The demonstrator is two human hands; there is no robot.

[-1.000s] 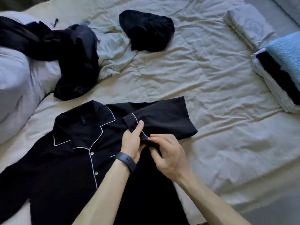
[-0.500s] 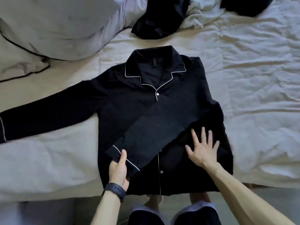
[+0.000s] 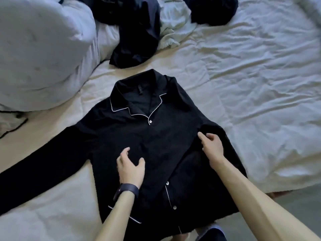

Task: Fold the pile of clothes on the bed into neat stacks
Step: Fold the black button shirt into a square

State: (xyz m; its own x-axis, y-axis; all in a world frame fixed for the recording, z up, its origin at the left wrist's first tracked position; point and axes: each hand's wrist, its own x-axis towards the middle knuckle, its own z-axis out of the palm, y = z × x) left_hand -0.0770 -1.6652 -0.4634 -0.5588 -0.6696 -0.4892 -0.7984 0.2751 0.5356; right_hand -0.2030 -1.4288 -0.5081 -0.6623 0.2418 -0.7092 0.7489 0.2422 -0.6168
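Left hand (image 3: 131,168) hovers over or lightly touches the lower front of the black long-sleeved button-up pyjama shirt with white piping (image 3: 165,140). Fingers spread and loosely curved, nothing held. A dark wristband (image 3: 127,190) sits on that wrist. Right hand (image 3: 212,148) is on the shirt's right edge, fingers curled at a bunched fold of cloth. Can't tell if cloth is actually pinched there.

Shirt lies front-up at the near middle of the bed, collar far, hem at the near edge. Notched collar is open, white piping along the lapels, white buttons down the placket. Its left sleeve (image 3: 43,167) is stretched flat out to the left. The right side is folded in over the front, and a white-piped cuff edge (image 3: 125,214) shows near the hem, beside the left forearm. Fabric is matte and a bit creased.

The surface is a wrinkled white quilted bed cover (image 3: 251,80). A big white pillow (image 3: 43,54) lies far left. Far of the shirt, just apart from the collar, is a crumpled dark garment heap (image 3: 137,35). A rumpled pale cloth (image 3: 173,26) lies right of it, then another dark garment (image 3: 213,11) at the far edge. A strip of grey floor (image 3: 298,206) shows near right.
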